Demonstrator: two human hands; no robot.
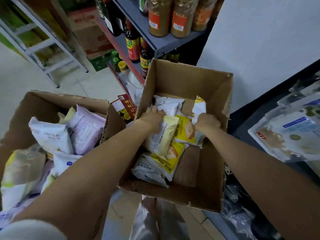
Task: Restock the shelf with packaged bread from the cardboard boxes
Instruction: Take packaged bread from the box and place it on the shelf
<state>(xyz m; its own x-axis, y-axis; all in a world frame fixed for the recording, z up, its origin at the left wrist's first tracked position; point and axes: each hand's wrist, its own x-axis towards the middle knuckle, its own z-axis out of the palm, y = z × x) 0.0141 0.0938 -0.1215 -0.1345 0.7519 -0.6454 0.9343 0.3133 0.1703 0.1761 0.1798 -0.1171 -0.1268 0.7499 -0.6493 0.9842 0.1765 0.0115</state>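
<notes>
Two open cardboard boxes stood on the floor below the person. Both hands were inside the right-hand box [188, 78], which stood in front of a grey shelf [155, 38] carrying dark sauce bottles [132, 44] and tall spice jars [160, 16].

The left hand [152, 116] lay on top of a pale yellow bread packet [162, 135], fingers spread and reaching onto a white packet [168, 109] behind it. That grip was flat and apart, pressing rather than clasping. The pale yellow packet lay printed back upward, its long axis running from the near-left of the box toward the far-right, its far end under the palm.

The right hand [207, 122] was curled, its grip closed round the edge of a white-and-yellow packet [199, 108] that stood nearly upright against the right wall of the box, long axis pointing up and away. Between the two hands lay a bright yellow packet [186, 131], face up, showing a picture of sliced bread. More packets, white and yellow, lay stacked at the near-left corner of the same box [155, 168]; bare cardboard floor showed at the near-right.

The left-hand box [57, 99] was filled with white and pale purple packets [86, 130], lying at mixed angles.
</notes>
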